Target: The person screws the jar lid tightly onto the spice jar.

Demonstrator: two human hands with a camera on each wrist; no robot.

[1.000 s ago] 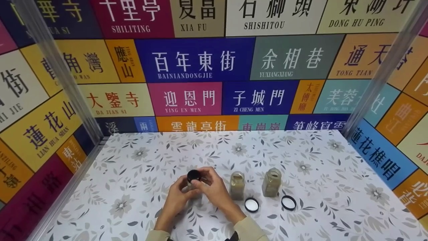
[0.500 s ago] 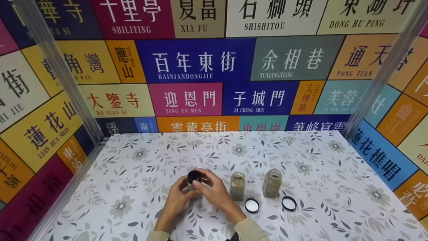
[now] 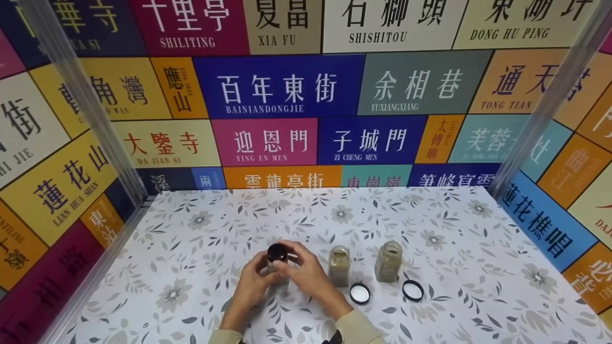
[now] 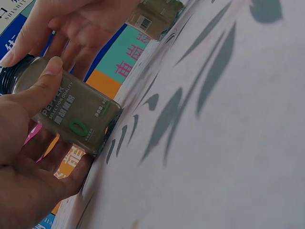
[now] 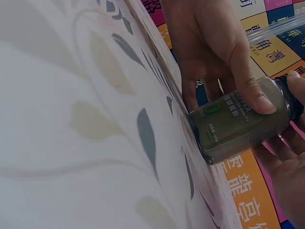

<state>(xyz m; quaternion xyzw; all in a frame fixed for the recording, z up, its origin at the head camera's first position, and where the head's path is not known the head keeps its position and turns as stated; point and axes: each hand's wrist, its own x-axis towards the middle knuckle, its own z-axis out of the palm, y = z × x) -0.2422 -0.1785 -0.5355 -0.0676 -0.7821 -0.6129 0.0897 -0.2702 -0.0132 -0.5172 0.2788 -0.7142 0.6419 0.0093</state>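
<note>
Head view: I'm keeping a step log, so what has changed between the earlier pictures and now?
Very little: the thumb of the right hand has shifted slightly toward the person, baring more of the black cap. Nothing was taken or let go: the left hand still holds the pepper jar. Two open jars and two loose lids stayed put.

The left hand (image 5: 214, 52) grips a jar (image 5: 236, 129) — the right hand (image 5: 288, 174) holds its dark cap (image 5: 288, 101).

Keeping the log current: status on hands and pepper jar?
Left hand grips pepper jar. Right hand grips black cap atop it. Two open jars, two loose caps at right; none in the way.
</note>
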